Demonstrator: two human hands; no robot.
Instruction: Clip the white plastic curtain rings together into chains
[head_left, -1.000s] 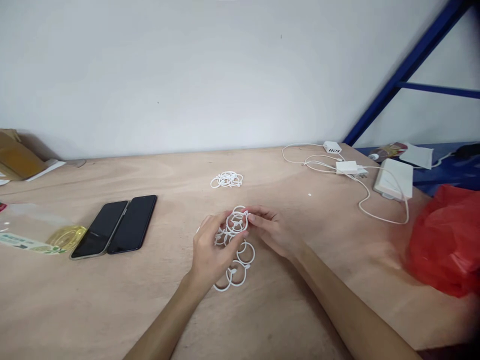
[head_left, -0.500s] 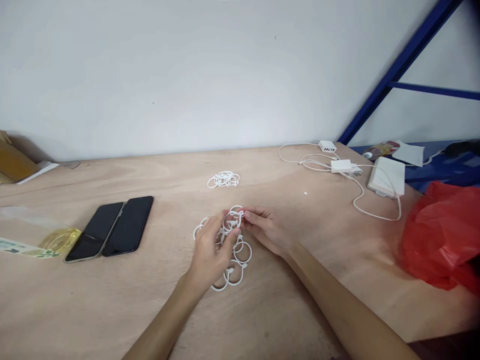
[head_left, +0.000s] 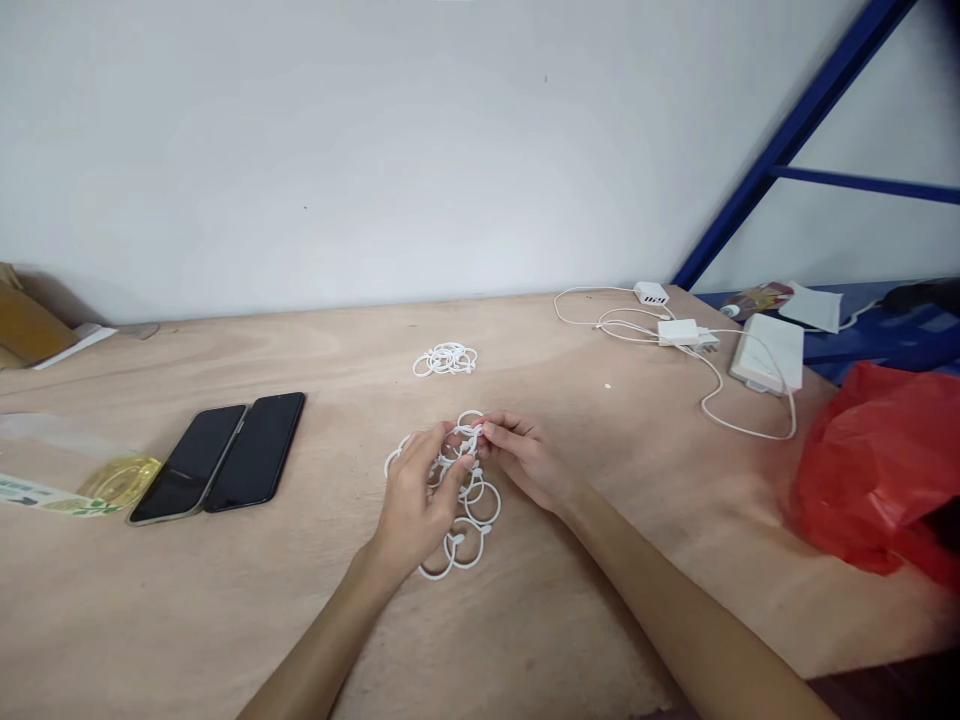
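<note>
A tangle of white plastic rings (head_left: pixel 469 510) lies on the wooden table (head_left: pixel 225 600) in front of me. My left hand (head_left: pixel 417 498) rests over the left part of the tangle, its fingers curled on some of the rings. My right hand (head_left: pixel 525 460) meets it from the right, thumb and forefinger pinched on a ring at the top of the pile. Farther back lies a second, smaller bundle of white rings (head_left: pixel 445 359), touched by neither hand.
Two black phones (head_left: pixel 225 455) lie side by side at the left, next to a clear plastic bag (head_left: pixel 82 470). White chargers and cables (head_left: pixel 690 335) and a white box (head_left: pixel 769 353) sit at back right. A red bag (head_left: pixel 877 470) and a blue metal frame (head_left: pixel 795 130) stand at right.
Both hands stayed on the ring tangle with only small finger movements. The view shifted slightly, so everything sits a little farther left.
</note>
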